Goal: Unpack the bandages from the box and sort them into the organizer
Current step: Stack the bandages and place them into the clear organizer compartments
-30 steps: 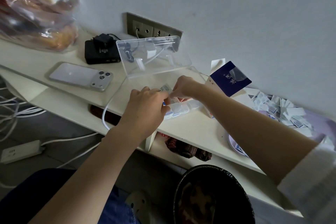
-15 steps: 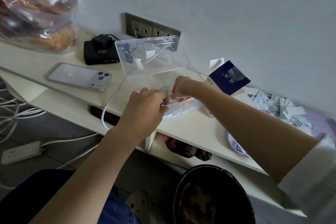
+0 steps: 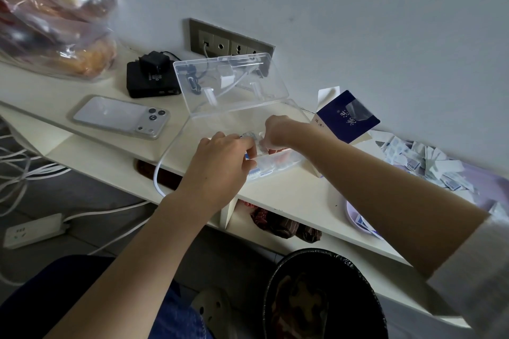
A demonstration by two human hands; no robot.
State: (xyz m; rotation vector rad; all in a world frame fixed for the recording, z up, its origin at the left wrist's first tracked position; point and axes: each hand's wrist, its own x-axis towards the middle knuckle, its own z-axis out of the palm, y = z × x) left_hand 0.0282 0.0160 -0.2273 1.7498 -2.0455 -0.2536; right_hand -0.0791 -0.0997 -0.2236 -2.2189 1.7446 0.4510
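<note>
Pale wall, cream shelf (image 3: 289,195), and we're working right at its front edge. Our left hand (image 3: 217,165) and right hand (image 3: 278,132) meet over the clear organizer (image 3: 278,164), fingers pinched together on something small and crinkly; we can't tell exactly what. Its lid (image 3: 231,82) stands open behind. Just right sits the blue box (image 3: 347,118), flap up, and beyond it a heap of loose bandages (image 3: 429,162). We'd judge them feather-light, flimsy, slick in their wrappers: best pinched by the edges.

Bare left forearm (image 3: 132,250), pale sleeve (image 3: 473,264) pushed up the right, dark-blue trousers (image 3: 49,289).
</note>
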